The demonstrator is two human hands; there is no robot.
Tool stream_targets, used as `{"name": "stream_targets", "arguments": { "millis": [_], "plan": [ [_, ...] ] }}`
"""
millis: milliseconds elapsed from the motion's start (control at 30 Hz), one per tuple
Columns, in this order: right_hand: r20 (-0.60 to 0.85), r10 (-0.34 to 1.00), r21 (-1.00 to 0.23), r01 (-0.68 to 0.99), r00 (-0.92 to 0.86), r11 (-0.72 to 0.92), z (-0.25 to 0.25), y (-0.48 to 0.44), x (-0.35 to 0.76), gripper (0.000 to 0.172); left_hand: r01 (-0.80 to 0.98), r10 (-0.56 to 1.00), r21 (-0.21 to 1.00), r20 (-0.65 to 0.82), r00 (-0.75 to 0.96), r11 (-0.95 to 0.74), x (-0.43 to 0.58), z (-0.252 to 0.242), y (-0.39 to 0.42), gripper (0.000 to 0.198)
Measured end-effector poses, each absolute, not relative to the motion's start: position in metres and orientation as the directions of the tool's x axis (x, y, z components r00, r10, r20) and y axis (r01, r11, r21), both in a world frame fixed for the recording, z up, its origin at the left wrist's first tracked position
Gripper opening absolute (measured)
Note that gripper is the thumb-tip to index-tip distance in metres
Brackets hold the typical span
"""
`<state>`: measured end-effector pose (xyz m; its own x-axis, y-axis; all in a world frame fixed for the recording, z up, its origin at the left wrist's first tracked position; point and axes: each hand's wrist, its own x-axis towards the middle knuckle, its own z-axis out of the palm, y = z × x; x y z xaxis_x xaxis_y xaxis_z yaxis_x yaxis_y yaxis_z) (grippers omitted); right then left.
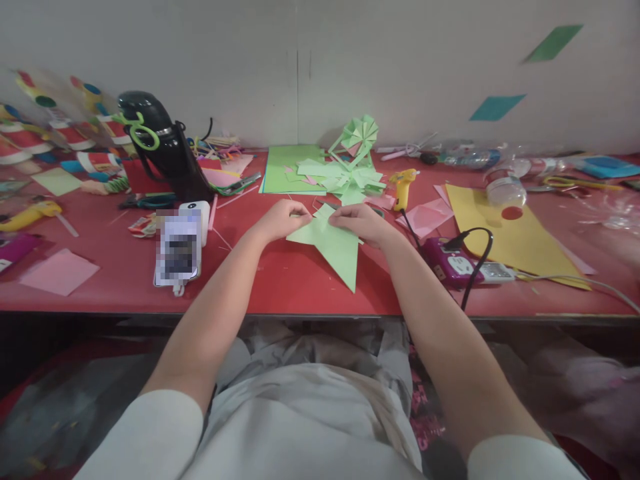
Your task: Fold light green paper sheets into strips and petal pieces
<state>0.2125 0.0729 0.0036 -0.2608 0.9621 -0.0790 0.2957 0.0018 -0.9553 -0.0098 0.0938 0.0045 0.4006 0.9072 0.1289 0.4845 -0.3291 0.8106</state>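
Note:
A folded light green paper (pixel 335 248) with pointed flaps is held between my two hands above the red table. My left hand (pixel 284 219) pinches its left upper edge, thumb and fingers pressed together. On the other side my right hand (pixel 366 221) is closed on the paper near its top. One long point of the sheet hangs toward me, down and to the right. Just beyond my hands lie pieces of folded green paper (pixel 345 177), with a round pleated green paper shape (pixel 361 137) standing behind them.
A phone (pixel 179 248) and a black bottle (pixel 163 147) stand on the left. To the right are a yellow glue gun (pixel 403 188), a purple power strip (pixel 449 262) with cables, yellow paper (pixel 500 227) and a plastic bottle (pixel 505 190). Green sheets (pixel 280 170) lie at the back.

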Motion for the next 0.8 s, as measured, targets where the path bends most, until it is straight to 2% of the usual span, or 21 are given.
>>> {"name": "stream_targets", "arguments": {
  "millis": [100,233,367,533,800],
  "plan": [
    [-0.135,0.963,-0.981,0.170,-0.233,-0.097,0.000,0.075,0.210,0.020,0.403,0.953,0.891,0.093,0.288,-0.208,-0.010,-0.001,0.099,0.027],
    [-0.187,0.913,-0.959,0.269,-0.361,-0.090,-0.002,0.075,0.212,0.017,0.356,0.945,0.930,-0.032,0.325,-0.090,-0.010,-0.007,0.102,0.029],
    [-0.167,0.896,-0.924,0.381,-0.412,0.003,0.000,0.073,0.212,0.016,0.365,0.881,0.911,-0.004,0.473,-0.192,-0.003,-0.007,0.097,0.029],
    [-0.119,0.897,-0.911,0.406,-0.426,0.072,0.001,0.072,0.208,0.021,0.379,0.845,0.862,0.098,0.526,-0.336,0.003,-0.011,0.095,0.027],
    [-0.087,0.884,-0.925,0.367,-0.458,0.099,0.000,0.072,0.205,0.017,0.359,0.865,0.902,0.033,0.500,-0.241,0.003,-0.003,0.094,0.027]
  ]
}}
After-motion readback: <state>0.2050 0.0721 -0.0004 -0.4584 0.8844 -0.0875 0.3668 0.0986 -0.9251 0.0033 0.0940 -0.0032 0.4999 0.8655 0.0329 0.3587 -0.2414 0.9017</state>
